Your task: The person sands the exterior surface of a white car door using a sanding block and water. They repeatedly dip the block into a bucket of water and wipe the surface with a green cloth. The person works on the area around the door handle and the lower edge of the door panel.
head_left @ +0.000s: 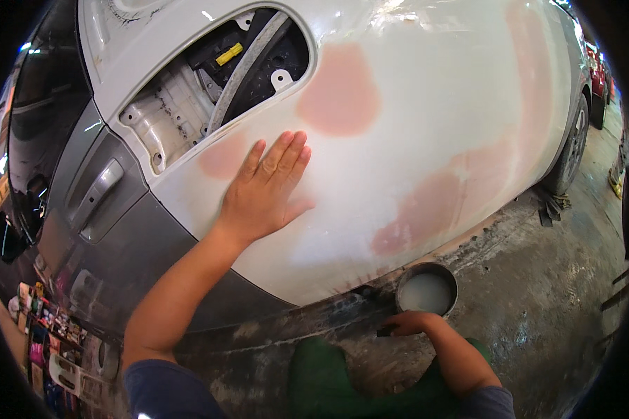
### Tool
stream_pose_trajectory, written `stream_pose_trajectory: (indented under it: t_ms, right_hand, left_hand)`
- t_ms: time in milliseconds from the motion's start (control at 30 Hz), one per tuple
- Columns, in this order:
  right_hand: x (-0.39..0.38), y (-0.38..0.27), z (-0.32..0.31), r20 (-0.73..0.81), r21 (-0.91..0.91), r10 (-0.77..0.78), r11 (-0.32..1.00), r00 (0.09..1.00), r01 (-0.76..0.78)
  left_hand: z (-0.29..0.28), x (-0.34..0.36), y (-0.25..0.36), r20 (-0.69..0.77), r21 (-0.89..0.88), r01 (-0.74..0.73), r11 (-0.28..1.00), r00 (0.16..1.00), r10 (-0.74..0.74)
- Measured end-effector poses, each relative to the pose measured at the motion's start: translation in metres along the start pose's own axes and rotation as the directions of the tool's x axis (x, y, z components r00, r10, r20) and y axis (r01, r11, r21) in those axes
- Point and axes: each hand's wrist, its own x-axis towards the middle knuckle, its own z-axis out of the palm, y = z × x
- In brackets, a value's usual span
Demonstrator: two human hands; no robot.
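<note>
My left hand [264, 188] lies flat on the pale car body panel [412, 84], fingers stretched out and close together, thumb apart. It holds nothing. Pinkish filler patches [339, 91] show on the panel around it, one beneath or just beside the fingers. Low by the floor, my right hand [409, 322] is closed on a small dark pad [386, 330], of which only an edge shows. Right beside that hand stands a round dark bucket [456, 283] with cloudy, whitish liquid in it.
Above my left hand, an opening in the panel exposes a yellow connector [229, 54] and a grey strip. A dark grey car door with a handle [99, 192] adjoins on the left. A wheel [572, 146] stands at the right, and cluttered shelves [49, 335] at the lower left.
</note>
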Motion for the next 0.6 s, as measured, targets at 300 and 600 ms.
stream_pose_trajectory:
  t_ms: [300, 600]
  right_hand:
    - [-0.045, 0.014, -0.043, -0.116, 0.118, 0.229, 0.969, 0.967, -0.215]
    - [-0.112, 0.059, -0.040, -0.714, 0.378, 0.546, 0.828, 0.438, -0.415]
  left_hand:
    - [0.048, -0.103, 0.092, 0.182, -0.303, 0.008, 0.953, 0.982, 0.049]
    - [0.119, -0.066, 0.409, 0.347, -0.926, 0.304, 0.225, 0.919, 0.189]
